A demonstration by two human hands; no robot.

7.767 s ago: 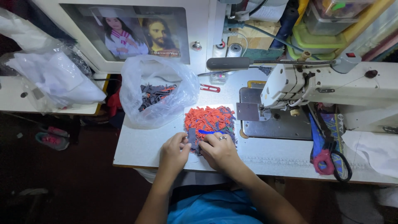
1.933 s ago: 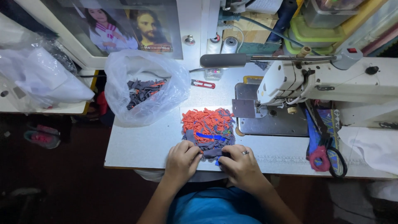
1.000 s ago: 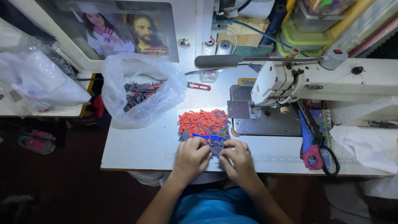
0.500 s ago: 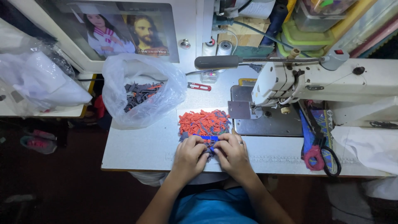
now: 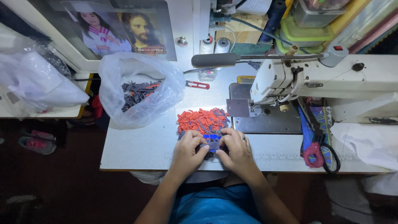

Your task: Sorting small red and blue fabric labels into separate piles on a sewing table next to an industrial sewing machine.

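A heap of small red-orange fabric pieces (image 5: 202, 120) lies on the white sewing table (image 5: 137, 145) in front of me. At its near edge my left hand (image 5: 188, 150) and my right hand (image 5: 236, 150) pinch a small grey and blue fabric piece (image 5: 213, 142) between their fingertips. A ring sits on a finger of my right hand. More dark pieces lie under my fingers, partly hidden.
A clear plastic bag (image 5: 139, 93) of grey and red pieces stands at the left. The white sewing machine (image 5: 315, 79) fills the right side, with pink-handled scissors (image 5: 317, 151) and a red thread snip (image 5: 197, 85) nearby. White bags (image 5: 37, 85) lie far left.
My hands drew back toward me from the red heap, then came together at its near edge on the grey and blue piece. The view shifted slightly.
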